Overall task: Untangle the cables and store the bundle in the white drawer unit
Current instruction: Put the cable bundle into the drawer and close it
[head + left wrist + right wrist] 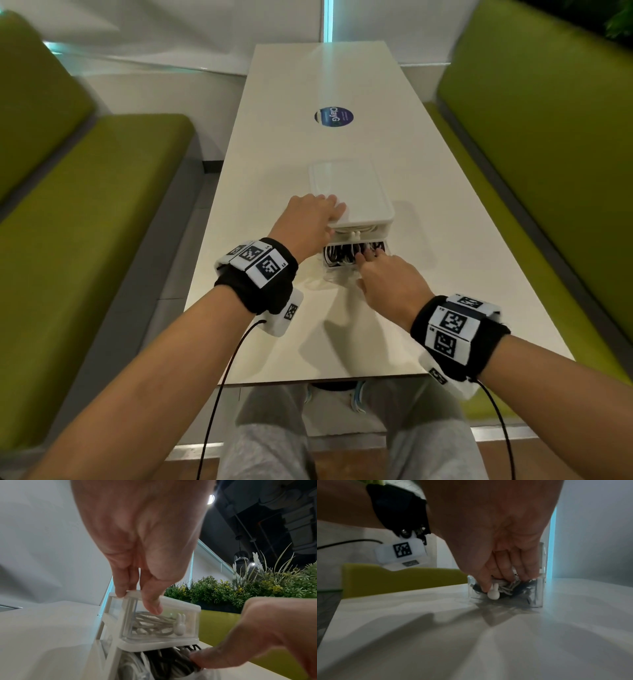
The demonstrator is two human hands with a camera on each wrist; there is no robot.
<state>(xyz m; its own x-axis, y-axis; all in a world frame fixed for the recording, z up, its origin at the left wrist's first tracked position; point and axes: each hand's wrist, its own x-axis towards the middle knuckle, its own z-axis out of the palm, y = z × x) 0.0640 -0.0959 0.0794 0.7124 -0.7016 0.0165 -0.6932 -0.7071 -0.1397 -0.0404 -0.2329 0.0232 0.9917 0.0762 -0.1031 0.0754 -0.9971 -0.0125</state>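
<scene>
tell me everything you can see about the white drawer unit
The white drawer unit is a small plastic box with clear-fronted drawers and rabbit-shaped knobs, standing on the white table. Its lower drawer is pulled out, with black and white cables inside. The left hand rests on its top; the right hand's fingers press into the cables.

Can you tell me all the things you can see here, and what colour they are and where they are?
table: one, white, in the middle between the benches
benches: two, green, one along each side of the table
drawer unit: one, white with clear drawers, on the table
cable bundle: one, black and white, in the pulled-out lower drawer
upper drawer: one, clear, pushed in, with pale cables inside
sticker: one, round, dark blue, further up the table
plants: several, green, behind a bench
left hand: rests on the unit's top corner
right hand: fingers press down on the bundle
</scene>
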